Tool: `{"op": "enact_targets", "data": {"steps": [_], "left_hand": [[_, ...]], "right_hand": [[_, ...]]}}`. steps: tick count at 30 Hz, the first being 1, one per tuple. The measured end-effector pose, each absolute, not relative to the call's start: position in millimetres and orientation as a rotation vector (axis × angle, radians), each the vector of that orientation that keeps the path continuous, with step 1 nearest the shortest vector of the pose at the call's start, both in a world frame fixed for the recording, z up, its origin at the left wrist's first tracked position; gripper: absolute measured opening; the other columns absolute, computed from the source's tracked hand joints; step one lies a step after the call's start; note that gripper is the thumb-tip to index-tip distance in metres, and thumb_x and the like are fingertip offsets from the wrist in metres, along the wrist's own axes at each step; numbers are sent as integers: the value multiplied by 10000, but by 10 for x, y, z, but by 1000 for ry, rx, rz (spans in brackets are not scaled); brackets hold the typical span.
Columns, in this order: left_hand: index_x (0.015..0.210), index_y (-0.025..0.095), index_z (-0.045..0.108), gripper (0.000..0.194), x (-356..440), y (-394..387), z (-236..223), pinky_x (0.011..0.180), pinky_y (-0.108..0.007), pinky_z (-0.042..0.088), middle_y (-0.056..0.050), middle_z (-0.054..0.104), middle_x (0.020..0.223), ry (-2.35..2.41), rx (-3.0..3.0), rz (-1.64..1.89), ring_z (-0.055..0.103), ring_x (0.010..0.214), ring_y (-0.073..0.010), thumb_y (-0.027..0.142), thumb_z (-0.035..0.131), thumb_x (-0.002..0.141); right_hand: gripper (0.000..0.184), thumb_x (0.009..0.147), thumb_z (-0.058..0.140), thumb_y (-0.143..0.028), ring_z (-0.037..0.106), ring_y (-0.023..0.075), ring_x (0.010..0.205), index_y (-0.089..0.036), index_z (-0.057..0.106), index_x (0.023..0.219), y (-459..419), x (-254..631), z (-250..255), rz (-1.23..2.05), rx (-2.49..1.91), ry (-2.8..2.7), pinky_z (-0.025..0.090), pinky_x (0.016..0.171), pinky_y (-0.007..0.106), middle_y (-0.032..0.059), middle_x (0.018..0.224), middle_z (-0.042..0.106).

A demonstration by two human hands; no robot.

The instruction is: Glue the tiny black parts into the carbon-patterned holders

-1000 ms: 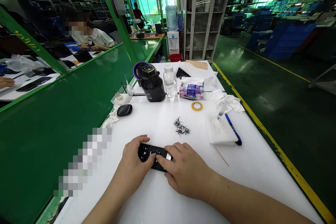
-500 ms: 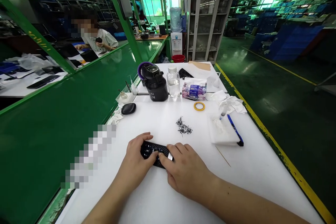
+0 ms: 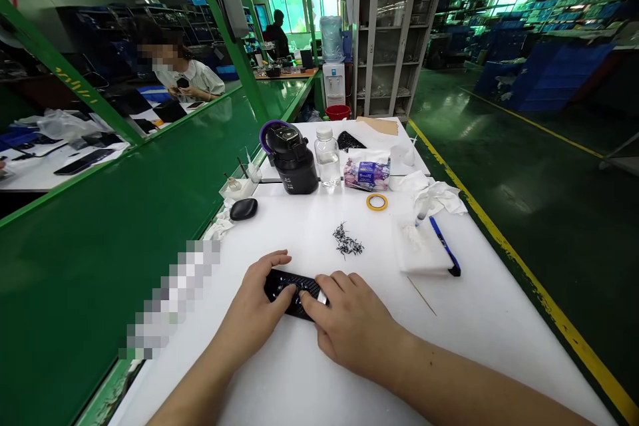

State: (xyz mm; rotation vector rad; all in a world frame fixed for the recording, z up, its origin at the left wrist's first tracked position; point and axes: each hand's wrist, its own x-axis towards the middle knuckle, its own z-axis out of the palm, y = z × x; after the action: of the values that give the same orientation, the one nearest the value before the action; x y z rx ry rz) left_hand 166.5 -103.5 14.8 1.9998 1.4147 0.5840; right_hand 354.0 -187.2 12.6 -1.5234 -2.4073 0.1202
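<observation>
A flat black carbon-weave part (image 3: 292, 285) lies on the white table (image 3: 499, 326) close in front of me. My left hand (image 3: 254, 309) grips its left end, fingers curled over the far edge and thumb on top. My right hand (image 3: 349, 323) covers its right end, fingers bent and pressing down on it, with a small silver piece showing at the fingertips. A little heap of small black parts (image 3: 347, 243) sits just beyond the hands.
Farther back stand a black jug (image 3: 292, 160), a clear bottle (image 3: 327, 156), a tissue pack (image 3: 367, 173), a tape ring (image 3: 376, 202), a black pebble-shaped case (image 3: 243, 209), a white pad (image 3: 422, 246) and a blue pen (image 3: 444, 246). A green conveyor (image 3: 124, 226) runs along the left; a person sits beyond it.
Both hands stay on the black part with almost no movement. The view has shifted slightly.
</observation>
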Motion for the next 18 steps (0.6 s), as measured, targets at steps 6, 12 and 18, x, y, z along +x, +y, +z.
{"op": "enact_targets", "data": {"steps": [6, 12, 18], "left_hand": [[1173, 290, 540, 386, 1670, -1029, 89, 1112, -517, 361, -34, 512, 1393, 1421, 2019, 615, 451, 1316, -285, 350, 567, 793], [1157, 286, 546, 365, 1649, -1044, 48, 1112, -516, 369, -38, 508, 1381, 1400, 2122, 625, 440, 1315, -274, 331, 573, 796], [1209, 280, 529, 426, 1692, -1035, 94, 1105, -506, 374, -45, 519, 1377, 1425, 2024, 600, 468, 1293, -286, 348, 564, 790]], "right_hand": [[474, 855, 544, -226, 517, 271, 986, -195, 503, 1326, -1878, 3544, 135, 131, -1527, -2407, 423, 759, 398, 124, 1206, 575], [481, 849, 535, -203, 519, 271, 979, -200, 501, 1328, -1888, 3526, 156, 127, -1544, -2405, 432, 745, 398, 128, 1230, 569], [473, 870, 518, -217, 516, 279, 1031, -198, 497, 1342, -1889, 3539, 127, 137, -1531, -2390, 439, 788, 409, 133, 1280, 554]]}}
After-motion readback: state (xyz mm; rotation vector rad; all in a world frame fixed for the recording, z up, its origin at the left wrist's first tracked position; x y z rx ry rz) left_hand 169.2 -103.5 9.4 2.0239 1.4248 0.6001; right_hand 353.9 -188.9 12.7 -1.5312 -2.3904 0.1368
